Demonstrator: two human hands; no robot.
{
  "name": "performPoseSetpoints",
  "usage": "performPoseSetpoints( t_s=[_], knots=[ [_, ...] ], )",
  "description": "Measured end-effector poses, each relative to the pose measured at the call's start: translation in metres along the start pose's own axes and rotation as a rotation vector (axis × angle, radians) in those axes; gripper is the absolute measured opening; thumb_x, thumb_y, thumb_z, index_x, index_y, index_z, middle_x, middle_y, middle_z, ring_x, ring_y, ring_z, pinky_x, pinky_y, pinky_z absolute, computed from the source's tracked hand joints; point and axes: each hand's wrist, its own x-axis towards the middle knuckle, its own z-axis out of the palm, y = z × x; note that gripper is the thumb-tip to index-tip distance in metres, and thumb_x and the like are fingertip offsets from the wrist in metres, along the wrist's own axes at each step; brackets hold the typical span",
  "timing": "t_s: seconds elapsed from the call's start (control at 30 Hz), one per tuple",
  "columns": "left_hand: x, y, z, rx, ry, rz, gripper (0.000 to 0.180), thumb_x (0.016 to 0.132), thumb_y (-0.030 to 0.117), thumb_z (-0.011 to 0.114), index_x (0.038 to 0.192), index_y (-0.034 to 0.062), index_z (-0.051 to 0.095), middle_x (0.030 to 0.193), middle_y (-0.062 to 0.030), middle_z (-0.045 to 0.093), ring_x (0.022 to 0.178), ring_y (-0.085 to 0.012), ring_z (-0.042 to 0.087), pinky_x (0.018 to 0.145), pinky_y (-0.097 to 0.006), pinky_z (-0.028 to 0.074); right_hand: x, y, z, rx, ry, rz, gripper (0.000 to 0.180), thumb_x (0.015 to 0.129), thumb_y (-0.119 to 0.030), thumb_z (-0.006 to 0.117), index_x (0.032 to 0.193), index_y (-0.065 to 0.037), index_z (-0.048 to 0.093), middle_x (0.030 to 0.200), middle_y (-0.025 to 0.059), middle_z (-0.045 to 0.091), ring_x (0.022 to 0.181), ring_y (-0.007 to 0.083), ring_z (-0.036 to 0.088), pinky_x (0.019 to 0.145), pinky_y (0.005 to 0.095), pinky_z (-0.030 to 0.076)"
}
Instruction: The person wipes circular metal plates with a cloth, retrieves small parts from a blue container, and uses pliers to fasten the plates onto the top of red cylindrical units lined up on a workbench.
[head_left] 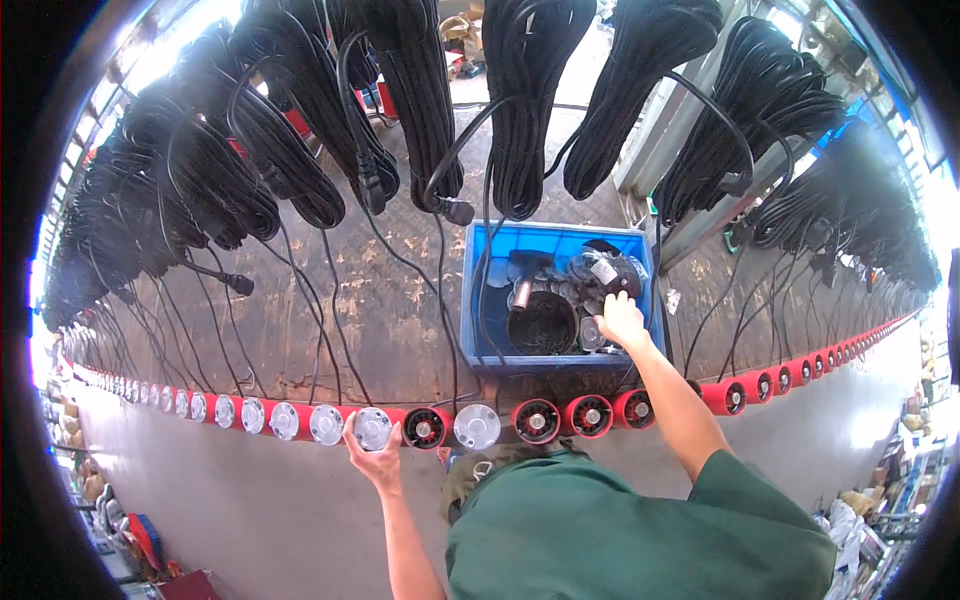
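Nearest, toward 5 o'clock: a dark green cloth shirt with short sleeves (620, 530). Just past the shirt, at 7 o'clock, the bare left hand (376, 465), curved into a half-open C, thumb and fingers on opposite sides of a clear, round plastic disc (372, 428), apparently gripping lightly by the rim. To handle well, by judgement: press evenly from both sides, leave the clear face uncovered, and avoid tilting.

As for looks: glassy and pale, marked with a few small dark spots, set across the end of a red cylinder. Similar discs along the row toward 8 o'clock; one more clear disc (477, 427) at 6 o'clock. Toward 5 o'clock, red cylinders with open, black, ribbed ends (538, 421) and pale hubs.

Farther off, at 3 o'clock, the bare right hand (624, 322), fingers partly curled, down in a blue rectangular plastic bin (570, 240) beside a heap of clear plastic pieces (590, 272). No telling whether holding anything. Best to pick with fingertips, one piece at a time, without scraping. Also inside, a black round container (543, 325). Underneath, a worn brown tabletop (395, 330); at 12 o'clock, hanging bundles of black cable (525, 110).
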Motion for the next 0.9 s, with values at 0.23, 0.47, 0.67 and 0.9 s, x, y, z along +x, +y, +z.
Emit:
performPoseSetpoints(
  t_s=[0.23, 0.47, 0.67, 0.9],
  knots=[
    [-0.001, -0.002, -0.002, -0.054, -0.005, 0.002, 0.078, 0.075, 0.018, 0.097, 0.140, -0.0019, 0.060, 0.129, -0.0140, 0.067, 0.119, -0.0263, 0.065, 0.108, -0.040, 0.051, 0.000, -0.008, -0.019, 0.060, -0.146, -0.018, 0.038, 0.105, -0.038, 0.060, 0.114, -0.001, 0.061, 0.099, 0.0284, 0.075, 0.093, 0.0457, 0.076, 0.082, 0.0563, 0.061],
    [-0.008, -0.002, 0.010, 0.051, 0.162, 0.007, 0.081, 0.074, 0.030, 0.099, 0.139, -0.0001, 0.061, 0.122, -0.0135, 0.071, 0.110, -0.0239, 0.069, 0.098, -0.039, 0.057, -0.068, -0.048, -0.119, 0.537, 0.365, -0.235, 0.022, 0.112, -0.017, 0.056, 0.125, -0.002, 0.064, 0.103, 0.0207, 0.074, 0.092, 0.0356, 0.073, 0.079, 0.0443, 0.056],
    [-0.007, 0.001, 0.009, -0.123, 0.123, -0.154, 0.083, 0.072, 0.018, 0.099, 0.141, -0.0001, 0.056, 0.124, -0.0168, 0.070, 0.114, -0.0251, 0.070, 0.100, -0.040, 0.057, -0.094, -0.106, -0.195, 1.537, 0.664, -0.448, 0.044, 0.113, -0.048, 0.053, 0.114, -0.005, 0.055, 0.107, 0.0064, 0.048, 0.100, 0.0201, 0.047, 0.094, 0.0376, 0.044],
    [-0.013, 0.010, 0.018, -0.349, 0.255, -0.554, 0.084, 0.077, 0.020, 0.093, 0.145, -0.0021, 0.049, 0.141, -0.0213, 0.050, 0.130, -0.0329, 0.055, 0.113, -0.043, 0.047, -0.081, -0.225, -0.247, 1.925, -0.083, -0.417, 0.031, 0.102, -0.036, 0.067, 0.113, -0.012, 0.050, 0.100, 0.0004, 0.045, 0.089, 0.0149, 0.047, 0.082, 0.0355, 0.045]
  ],
)
